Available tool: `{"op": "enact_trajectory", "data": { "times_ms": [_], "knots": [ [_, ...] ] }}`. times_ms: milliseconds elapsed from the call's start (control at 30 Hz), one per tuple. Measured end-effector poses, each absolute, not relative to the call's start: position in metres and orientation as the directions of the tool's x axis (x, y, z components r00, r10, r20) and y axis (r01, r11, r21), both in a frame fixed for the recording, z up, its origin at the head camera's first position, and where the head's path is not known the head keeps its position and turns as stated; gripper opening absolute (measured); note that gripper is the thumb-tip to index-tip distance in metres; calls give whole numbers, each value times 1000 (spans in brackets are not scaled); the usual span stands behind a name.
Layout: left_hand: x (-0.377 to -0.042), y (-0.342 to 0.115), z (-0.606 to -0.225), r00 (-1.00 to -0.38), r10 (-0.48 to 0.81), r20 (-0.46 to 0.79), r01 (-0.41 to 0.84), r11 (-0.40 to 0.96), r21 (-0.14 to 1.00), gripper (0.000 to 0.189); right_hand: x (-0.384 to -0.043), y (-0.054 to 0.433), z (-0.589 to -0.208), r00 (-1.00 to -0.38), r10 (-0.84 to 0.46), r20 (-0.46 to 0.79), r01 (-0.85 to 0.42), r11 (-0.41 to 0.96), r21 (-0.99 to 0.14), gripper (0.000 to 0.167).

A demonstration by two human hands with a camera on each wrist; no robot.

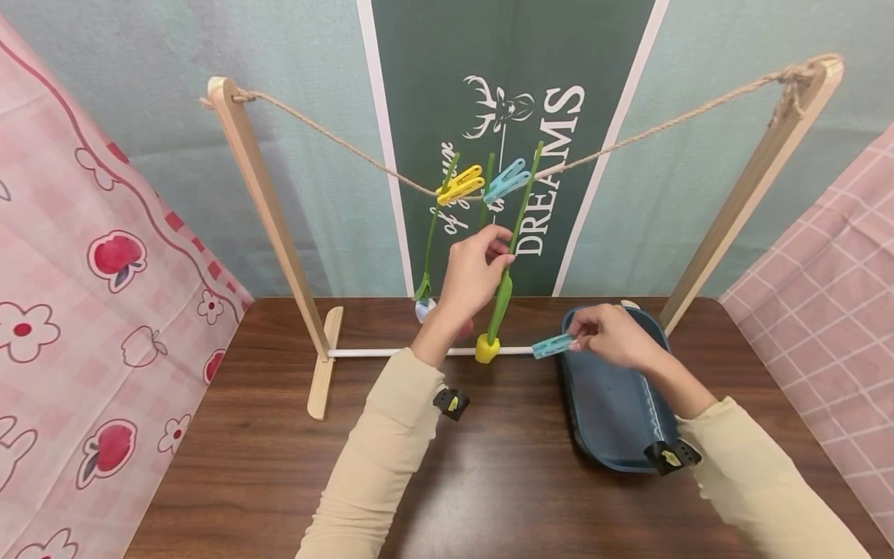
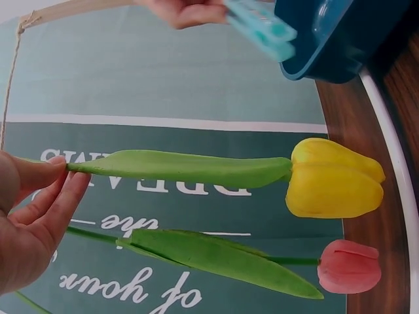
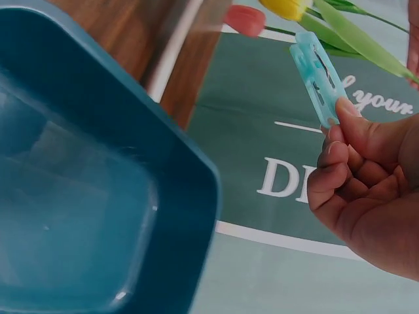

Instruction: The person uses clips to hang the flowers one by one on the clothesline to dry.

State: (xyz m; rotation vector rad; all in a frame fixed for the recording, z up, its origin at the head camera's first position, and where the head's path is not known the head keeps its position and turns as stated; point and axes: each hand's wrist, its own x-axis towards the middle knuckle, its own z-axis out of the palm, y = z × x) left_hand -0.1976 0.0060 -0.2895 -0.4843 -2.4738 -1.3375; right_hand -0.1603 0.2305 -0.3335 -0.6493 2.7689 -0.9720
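Observation:
My left hand (image 1: 478, 268) pinches the green stem of a yellow tulip (image 2: 335, 178), which hangs bloom down with its stem end up by the rope (image 1: 670, 124). Between thumb and fingers of my right hand (image 1: 615, 335) is a light blue clothespin (image 3: 318, 78), held over the edge of the blue basin. On the rope, a yellow clothespin (image 1: 461, 185) holds the stem of a pale blue flower (image 1: 424, 310), and another light blue clothespin (image 1: 507, 182) sits at the stem of a pink tulip (image 2: 349, 267). In the head view my left hand mostly hides the pink bloom.
Two wooden posts, left (image 1: 268, 210) and right (image 1: 754, 186), carry the sagging rope; a white rod (image 1: 363, 353) runs low between them. The dark blue basin (image 1: 580, 419) stands at the right on the brown table (image 1: 489, 481). A printed curtain (image 1: 307, 62) hangs behind.

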Motion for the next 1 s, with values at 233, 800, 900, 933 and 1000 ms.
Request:
{"op": "enact_trajectory", "data": {
  "times_ms": [233, 800, 900, 933, 1000],
  "knots": [
    [-198, 6, -290, -902, 152, 403, 420, 520, 744, 23, -164, 230, -312, -905, -422, 55, -371, 720, -586, 8],
    [-197, 5, -289, -899, 149, 412, 427, 511, 746, 23, -174, 228, -268, -881, -452, 135, -458, 749, -478, 10],
    [-197, 5, -289, -899, 149, 412, 426, 515, 744, 23, -175, 226, -262, -877, -459, 142, -468, 752, -464, 10],
    [-197, 5, -289, -899, 149, 412, 426, 516, 743, 23, -176, 226, -260, -877, -459, 141, -469, 753, -462, 10],
    [-197, 5, -289, -898, 150, 414, 428, 518, 741, 22, -176, 225, -256, -877, -461, 135, -467, 751, -468, 10]
  ]
}}
